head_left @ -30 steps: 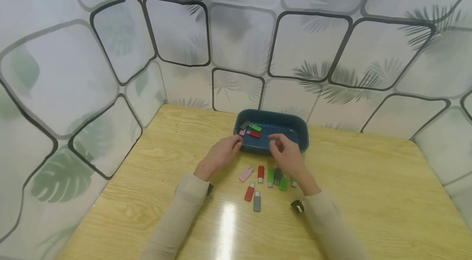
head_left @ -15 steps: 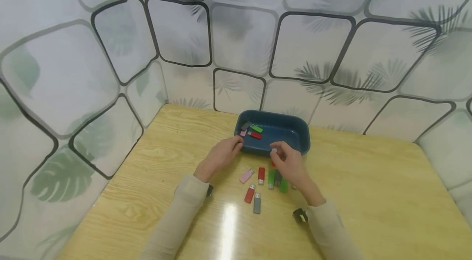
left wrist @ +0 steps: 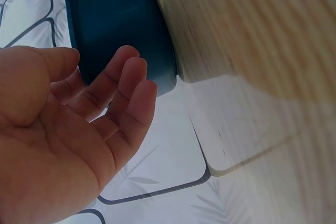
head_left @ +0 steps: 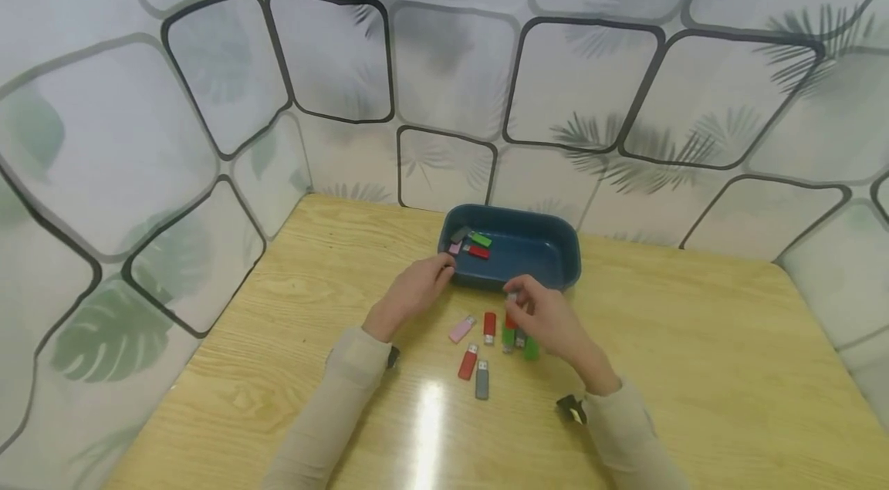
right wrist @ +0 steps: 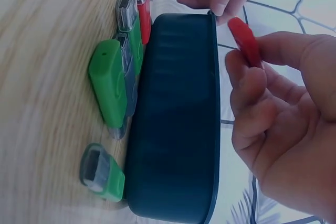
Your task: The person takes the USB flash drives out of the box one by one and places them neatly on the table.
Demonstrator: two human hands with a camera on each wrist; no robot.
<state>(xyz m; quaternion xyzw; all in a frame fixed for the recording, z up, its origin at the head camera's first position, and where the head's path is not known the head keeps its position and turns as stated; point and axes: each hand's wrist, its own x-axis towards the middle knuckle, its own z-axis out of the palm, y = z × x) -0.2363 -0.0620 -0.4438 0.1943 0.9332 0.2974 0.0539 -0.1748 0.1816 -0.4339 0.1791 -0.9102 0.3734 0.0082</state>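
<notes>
In the head view my left hand (head_left: 410,291) holds the near left corner of a dark blue plastic box (head_left: 524,252). The left wrist view has the thumb outside the rim and the index finger partly hidden behind it. My right hand (head_left: 552,322) is just in front of the box's near wall. Between thumb and fingers it pinches a red USB flash drive (right wrist: 244,39), held above the table. Inside the box, at the left, lie a dark grey flash drive (head_left: 460,234), a green one (head_left: 481,240), a red one (head_left: 478,251) and a pink one (head_left: 454,248).
Several flash drives lie on the wooden table (head_left: 333,274) before the box: pink (head_left: 461,330), red (head_left: 489,326), another red (head_left: 468,363), grey (head_left: 482,382), and green ones (right wrist: 107,80) partly under my right hand. A patterned wall (head_left: 444,73) stands close behind the box.
My right hand has drawn back from over the box to in front of its near wall, with the red flash drive pinched in it. The left hand stays on the corner.
</notes>
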